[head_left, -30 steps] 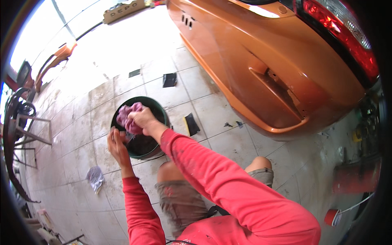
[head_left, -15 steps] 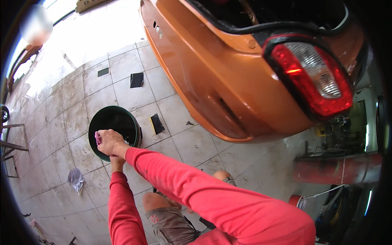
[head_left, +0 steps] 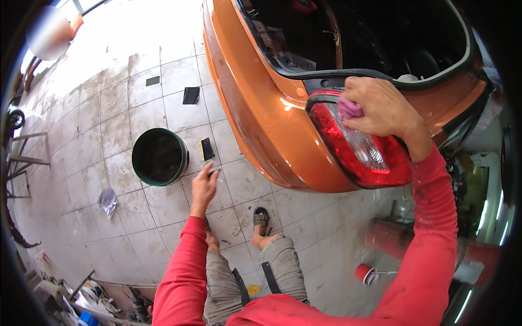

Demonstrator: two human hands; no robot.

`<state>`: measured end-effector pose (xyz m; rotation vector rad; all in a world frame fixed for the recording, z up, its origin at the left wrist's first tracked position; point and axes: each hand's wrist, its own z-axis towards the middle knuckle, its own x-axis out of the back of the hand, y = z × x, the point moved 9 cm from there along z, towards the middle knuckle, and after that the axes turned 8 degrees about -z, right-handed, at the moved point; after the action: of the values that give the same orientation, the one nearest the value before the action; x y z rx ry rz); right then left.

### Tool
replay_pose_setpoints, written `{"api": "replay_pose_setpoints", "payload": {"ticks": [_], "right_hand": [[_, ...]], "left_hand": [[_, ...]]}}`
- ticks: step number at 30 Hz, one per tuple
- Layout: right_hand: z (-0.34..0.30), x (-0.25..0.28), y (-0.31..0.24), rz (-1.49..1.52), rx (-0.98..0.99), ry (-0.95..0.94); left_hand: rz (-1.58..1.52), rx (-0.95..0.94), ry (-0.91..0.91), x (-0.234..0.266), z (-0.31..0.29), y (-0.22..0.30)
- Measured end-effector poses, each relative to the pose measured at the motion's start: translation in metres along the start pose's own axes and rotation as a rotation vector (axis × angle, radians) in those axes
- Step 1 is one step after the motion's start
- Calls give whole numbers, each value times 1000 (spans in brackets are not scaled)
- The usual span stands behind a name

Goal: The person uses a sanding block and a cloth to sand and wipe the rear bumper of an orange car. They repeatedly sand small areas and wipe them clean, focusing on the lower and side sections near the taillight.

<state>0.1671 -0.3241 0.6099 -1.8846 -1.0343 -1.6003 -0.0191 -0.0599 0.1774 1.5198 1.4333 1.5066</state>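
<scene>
Cloth at the lamp, left hand free

The right hand [head_left: 379, 107] has its fingers closed on the cloth [head_left: 348, 110], a pink wad at the far end of the lamp [head_left: 372, 155]. The cloth is bunched, probably so that no loose end trails and the push goes through the fingertips; how much of it touches the lens cannot be told, as the hand covers part. The right arm bows out to the right, which seems to keep the elbow off the bodywork. The left hand [head_left: 203, 187] hangs above the floor [head_left: 155, 225], fingers loosely bent, nothing visible in them, perhaps for balance. The bucket [head_left: 142, 146] stands just left of it, likely put there for easy reach.

Past the lamp's far side runs the edge of the hatch opening [head_left: 375, 38], which bounds the right hand's room. Toward the near side the bumper [head_left: 283, 136] curves away above the tiles. A gap runs between bucket and bumper, with a black sheet [head_left: 207, 149] lying in it; a red cylinder [head_left: 386, 234] sits at the right, partly behind the right sleeve
</scene>
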Motion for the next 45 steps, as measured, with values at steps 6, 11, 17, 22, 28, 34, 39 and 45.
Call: {"api": "replay_pose_setpoints", "payload": {"ticks": [6, 11, 17, 22, 28, 34, 39, 45], "right_hand": [[-17, -10, 32, 289, 121, 166], [-12, -10, 54, 536, 93, 112], [-14, -11, 40, 410, 55, -20], [-17, -8, 26, 398, 178, 101], [-9, -4, 23, 393, 172, 69], [-6, -13, 46, 342, -69, -18], [-2, -4, 53, 383, -153, 79], [-9, -17, 71, 327, -255, 80]], "left_hand": [[-181, -393, 86, -107, 40, 224], [-7, -519, 153, -191, -39, 266], [232, -468, 190, -158, 62, 249], [17, -388, 205, -199, -28, 260], [117, -360, 224, -158, 62, 238], [71, -428, 206, -194, -8, 254], [328, -483, 151, -133, 96, 227], [191, -431, 63, -184, 10, 237]]}}
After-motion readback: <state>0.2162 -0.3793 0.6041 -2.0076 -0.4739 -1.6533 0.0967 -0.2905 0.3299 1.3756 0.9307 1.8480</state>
